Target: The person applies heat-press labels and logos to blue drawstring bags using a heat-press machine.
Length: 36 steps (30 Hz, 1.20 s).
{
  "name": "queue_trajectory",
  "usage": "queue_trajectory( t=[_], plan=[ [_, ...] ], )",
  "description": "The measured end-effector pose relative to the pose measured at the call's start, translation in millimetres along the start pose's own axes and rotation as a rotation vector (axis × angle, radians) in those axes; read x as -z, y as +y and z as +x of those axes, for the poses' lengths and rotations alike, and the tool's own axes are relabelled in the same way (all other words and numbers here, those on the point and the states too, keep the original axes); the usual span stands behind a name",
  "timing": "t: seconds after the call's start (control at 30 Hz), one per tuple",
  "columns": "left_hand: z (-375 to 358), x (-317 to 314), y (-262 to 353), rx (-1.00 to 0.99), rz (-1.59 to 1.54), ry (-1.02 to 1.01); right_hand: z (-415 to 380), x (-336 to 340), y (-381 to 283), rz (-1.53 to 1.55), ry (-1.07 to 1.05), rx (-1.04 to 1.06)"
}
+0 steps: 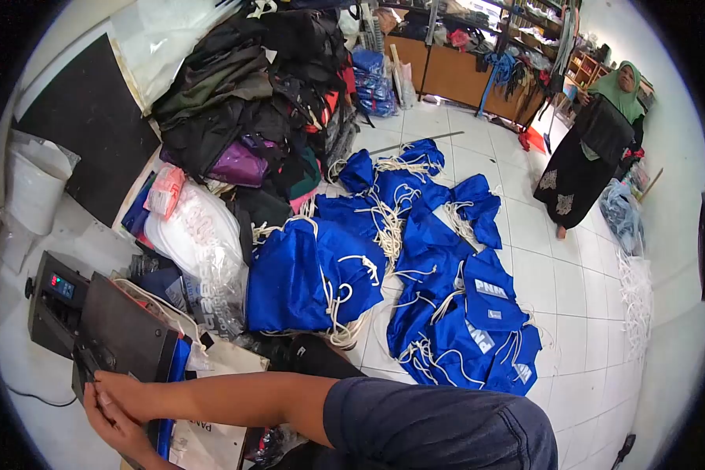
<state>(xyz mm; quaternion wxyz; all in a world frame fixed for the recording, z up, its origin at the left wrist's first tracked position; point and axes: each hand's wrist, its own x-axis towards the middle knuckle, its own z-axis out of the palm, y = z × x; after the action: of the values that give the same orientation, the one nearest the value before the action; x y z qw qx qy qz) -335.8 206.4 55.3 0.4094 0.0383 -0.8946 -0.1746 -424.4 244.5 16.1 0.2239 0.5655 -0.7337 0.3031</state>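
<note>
At the lower left stands a heat press (129, 325) with a lit digital display (61, 286) on its control box. My right hand (127, 394) reaches across from the right and is closed at the press's black handle (84, 362). Just below it, my left hand (116, 429) is closed at the same handle end, overlapping the right; its grip is partly hidden. The dark upper plate is down, and blue fabric (180, 359) sticks out along its right edge. Beside the press lies a cream bag with dark lettering (200, 439).
Blue drawstring bags (313, 274) with cream cords lie piled on the white tiled floor (587, 305), some printed "PNM" (490, 288). A heap of dark bags (235, 102) rises behind. Plastic-wrapped white material (200, 227) sits near the press. Another person (591, 149) stands at the right.
</note>
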Motion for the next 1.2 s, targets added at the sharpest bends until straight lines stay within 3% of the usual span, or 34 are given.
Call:
queue_trajectory(
  t=[0.03,0.1,0.17,0.27,0.33,0.4,0.43,0.47,0.5,0.53,0.6,0.63,0.67,0.73,0.87,0.93,1.03,1.17,1.2],
  plan=[
    [-4,1,5,0.0,0.0,0.011,1,1,1,-0.028,-0.031,0.022],
    [-11,5,17,-0.216,0.22,0.062,-3,28,6,-0.08,-0.039,0.107],
    [-30,7,26,-0.175,0.184,0.067,-4,23,3,-0.122,-0.045,0.191],
    [-72,8,55,-0.093,0.027,0.036,-26,6,3,-0.002,0.429,0.206],
    [-114,5,65,-0.096,-0.045,-0.022,-81,42,-14,0.034,0.388,0.149],
    [-195,3,51,-0.093,-0.119,-0.115,-157,48,-31,0.318,0.232,0.184],
    [-230,3,54,-0.049,-0.238,-0.18,-208,39,-36,0.554,0.033,0.143],
    [-230,26,97,-0.017,-0.181,-0.361,-239,59,-41,0.526,-0.499,0.084],
    [-257,27,101,-0.057,-0.286,-0.363,-291,62,-54,0.563,-0.239,0.08],
    [-294,36,92,0.11,-0.296,-0.61,-333,68,-64,0.649,-0.155,-0.007],
    [-362,55,73,0.347,-0.015,-0.712,-402,91,-73,0.532,-0.275,-0.284],
    [-354,48,71,0.357,-0.012,-0.712,-420,106,-76,0.487,-0.28,-0.418],
    [-358,47,77,0.381,-0.027,-0.744,-433,115,-80,0.495,-0.29,-0.413],
    [-360,43,80,0.433,-0.058,-0.801,-441,131,-85,0.2,-0.243,-0.632],
    [-374,44,68,0.498,-0.117,-0.925,-434,122,-72,0.138,-0.409,-0.659],
    [-371,50,63,0.525,-0.139,-1.007,-431,111,-62,0.135,-0.677,-0.498],
    [-365,81,46,0.58,-0.135,-1.186,-428,113,-58,0.245,-0.674,-0.509],
    [-354,75,37,0.636,-0.204,-1.392,-432,127,-70,0.381,-0.675,-0.518],
    [-351,70,36,0.653,-0.224,-1.427,-431,134,-76,0.541,-0.796,-0.568]
  ],
)
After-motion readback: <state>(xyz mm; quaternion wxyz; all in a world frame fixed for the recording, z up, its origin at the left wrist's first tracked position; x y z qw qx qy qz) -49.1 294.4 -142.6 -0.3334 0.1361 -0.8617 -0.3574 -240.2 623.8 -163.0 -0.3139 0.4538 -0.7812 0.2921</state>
